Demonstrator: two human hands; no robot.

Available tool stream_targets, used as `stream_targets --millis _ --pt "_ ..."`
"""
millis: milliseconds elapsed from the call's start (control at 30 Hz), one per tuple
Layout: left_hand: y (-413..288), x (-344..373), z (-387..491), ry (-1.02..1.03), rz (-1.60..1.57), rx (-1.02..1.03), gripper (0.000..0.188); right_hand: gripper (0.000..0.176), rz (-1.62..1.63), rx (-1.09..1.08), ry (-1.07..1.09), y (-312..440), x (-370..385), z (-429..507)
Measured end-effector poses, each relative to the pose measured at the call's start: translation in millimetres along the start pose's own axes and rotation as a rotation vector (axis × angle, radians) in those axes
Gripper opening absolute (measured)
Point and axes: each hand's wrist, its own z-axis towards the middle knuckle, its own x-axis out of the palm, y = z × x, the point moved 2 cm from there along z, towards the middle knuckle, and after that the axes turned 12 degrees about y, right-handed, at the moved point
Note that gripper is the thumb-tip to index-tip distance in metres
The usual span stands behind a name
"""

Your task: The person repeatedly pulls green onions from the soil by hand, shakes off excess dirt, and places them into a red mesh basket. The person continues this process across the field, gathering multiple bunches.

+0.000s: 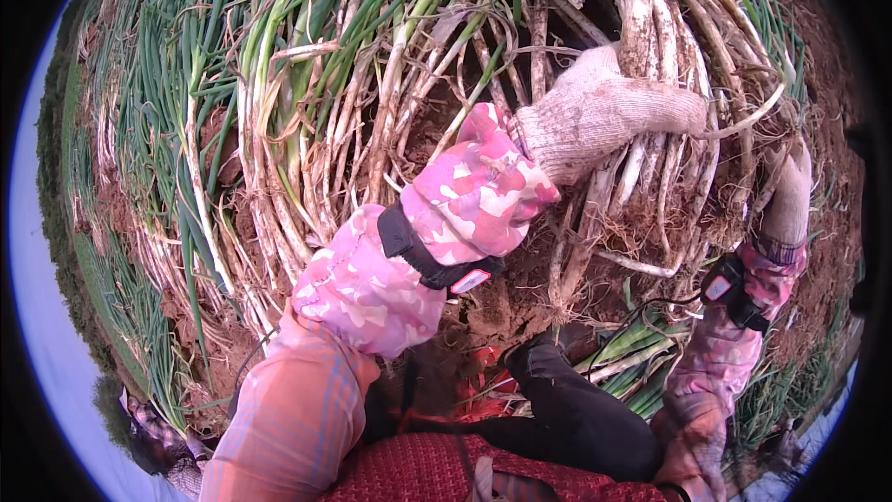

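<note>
My left hand, in a soiled knitted glove, is wrapped around a bunch of green onions. The thumb lies across the front of the white stems, and the fingers are partly hidden behind them. Below the glove hang muddy root ends. At the right, my right hand, also gloved, is beside the outer stems of the pile; its fingertips are hard to make out, so its grip cannot be told. Dense rows of green onions lie to the left of my left hand, with soil clinging to their stems.
Brown soil shows beneath the stems. More green onions lie beside my dark-trousered leg. Red material is on the ground near the shoe. Part of another person appears at the lower left.
</note>
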Motion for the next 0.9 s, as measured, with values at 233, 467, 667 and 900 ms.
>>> stream_targets --millis 233,467,667,900 --pt "104 -56 -17 -0.378 0.417 -0.392 0.053 0.041 -0.335 0.535 0.064 -157 30 6" --pt "53 25 -13 -0.141 -0.043 -0.167 0.068 0.044 -0.053 0.144 -0.012 -72 -64 -35" --pt "41 37 5 -0.074 0.933 -0.702 0.087 0.05 -1.308 0.446 -0.269 -86 -98 -25" --pt "-120 -104 -224 -0.394 1.756 0.061 0.063 0.04 -0.761 -0.201 0.056 -64 135 -44"
